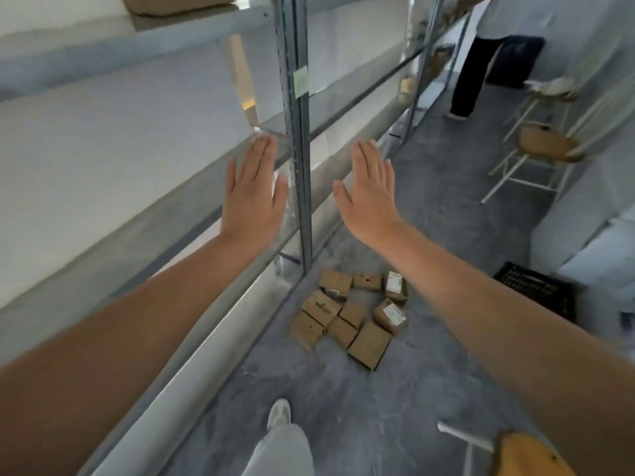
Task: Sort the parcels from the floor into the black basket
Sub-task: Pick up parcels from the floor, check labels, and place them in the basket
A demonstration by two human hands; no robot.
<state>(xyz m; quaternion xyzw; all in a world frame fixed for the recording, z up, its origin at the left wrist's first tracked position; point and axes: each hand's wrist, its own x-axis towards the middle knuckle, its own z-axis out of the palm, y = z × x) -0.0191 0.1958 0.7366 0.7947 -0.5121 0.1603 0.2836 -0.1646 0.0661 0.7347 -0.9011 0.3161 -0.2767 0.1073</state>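
Grey metal shelving (295, 139) runs along the left hand's side, and one upright post stands between the two raised hands. A pale green note (300, 80) is stuck on that post above the left hand; its writing is too blurred to read. Grey concrete floor (343, 417) spreads out below both hands.

Up and to the right of the right hand stands one other person in dark trousers (469, 77). Also right of that hand is one white-framed chair with a wooden seat (546, 146), with a second wooden seat (525, 455) under the right forearm at the lower corner.

One black basket (536, 297) sits on the floor, right of the right forearm and well below the hand.

Nine brown cardboard parcels (350, 314) lie in a loose cluster on the floor, below the right hand and between the two forearms, left of the basket and apart from it. Two of them bear white labels, with print too small to read. Neither hand touches any parcel.

The left hand (252, 197) and right hand (369, 194) are both held flat with the backs to the camera, fingers straight and close together, holding nothing.
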